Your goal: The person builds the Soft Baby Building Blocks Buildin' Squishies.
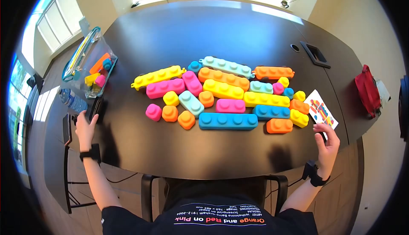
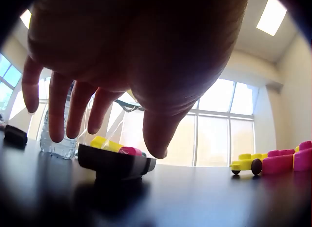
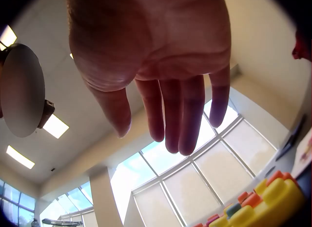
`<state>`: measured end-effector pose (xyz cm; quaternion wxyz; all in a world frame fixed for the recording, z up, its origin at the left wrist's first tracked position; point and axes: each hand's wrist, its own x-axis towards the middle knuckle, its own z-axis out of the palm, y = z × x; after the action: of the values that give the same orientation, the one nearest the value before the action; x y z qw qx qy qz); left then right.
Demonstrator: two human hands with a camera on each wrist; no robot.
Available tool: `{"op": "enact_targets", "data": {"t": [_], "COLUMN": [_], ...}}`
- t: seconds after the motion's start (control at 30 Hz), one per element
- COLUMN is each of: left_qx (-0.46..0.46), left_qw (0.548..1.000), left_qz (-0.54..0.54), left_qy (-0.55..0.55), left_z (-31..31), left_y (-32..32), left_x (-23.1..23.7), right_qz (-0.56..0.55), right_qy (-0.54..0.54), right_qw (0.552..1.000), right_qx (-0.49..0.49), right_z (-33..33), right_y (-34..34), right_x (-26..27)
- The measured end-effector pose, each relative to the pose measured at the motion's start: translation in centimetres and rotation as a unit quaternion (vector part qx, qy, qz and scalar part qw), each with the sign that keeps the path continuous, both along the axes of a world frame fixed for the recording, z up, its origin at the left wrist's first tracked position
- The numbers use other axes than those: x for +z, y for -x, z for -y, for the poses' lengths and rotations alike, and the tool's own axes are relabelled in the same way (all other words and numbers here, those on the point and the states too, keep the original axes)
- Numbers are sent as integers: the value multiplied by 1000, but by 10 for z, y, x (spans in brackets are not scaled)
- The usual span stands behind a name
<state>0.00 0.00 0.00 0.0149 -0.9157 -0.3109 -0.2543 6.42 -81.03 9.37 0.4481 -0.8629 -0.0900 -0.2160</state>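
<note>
My left hand (image 1: 86, 133) reaches over the left side of the table, fingers spread and nothing in its grasp. Close by its fingers lies a long black object (image 1: 97, 108), which in the left wrist view stands low on the table below the thumb. My right hand (image 1: 327, 147) hovers at the near right, empty, with relaxed fingers beside a printed card (image 1: 315, 98) showing a coloured block picture. Between the hands, many toy building blocks spread out, among them a long blue block (image 1: 228, 124), an orange block (image 1: 279, 126) and a wheeled yellow block (image 1: 157, 77).
A clear zip bag (image 1: 76, 71) with several blocks inside stands at the left, next to a water bottle (image 1: 73, 100). A phone (image 1: 67, 129) lies by the left edge. On the right are a red pouch (image 1: 367, 91) and a black table socket (image 1: 315, 55).
</note>
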Motion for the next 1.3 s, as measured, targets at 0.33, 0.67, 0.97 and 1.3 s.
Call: {"op": "enact_targets", "data": {"t": [0.33, 0.67, 0.97, 1.3], "left_qx": [-269, -359, -373, -422], "left_qw": [907, 870, 873, 895], "left_qz": [258, 233, 210, 9], "left_qy": [195, 244, 233, 146], "left_z": [228, 277, 265, 173], "left_y": [33, 14, 7, -116], "left_x": [72, 65, 73, 91], "right_qz": [14, 36, 145, 85], "right_qy": [106, 97, 22, 54], "right_qw": [992, 991, 985, 991], "right_qx": [67, 90, 91, 92], "right_z": [-45, -60, -65, -75], "right_y": [2, 7, 0, -7], "right_x": [-11, -13, 13, -1]}}
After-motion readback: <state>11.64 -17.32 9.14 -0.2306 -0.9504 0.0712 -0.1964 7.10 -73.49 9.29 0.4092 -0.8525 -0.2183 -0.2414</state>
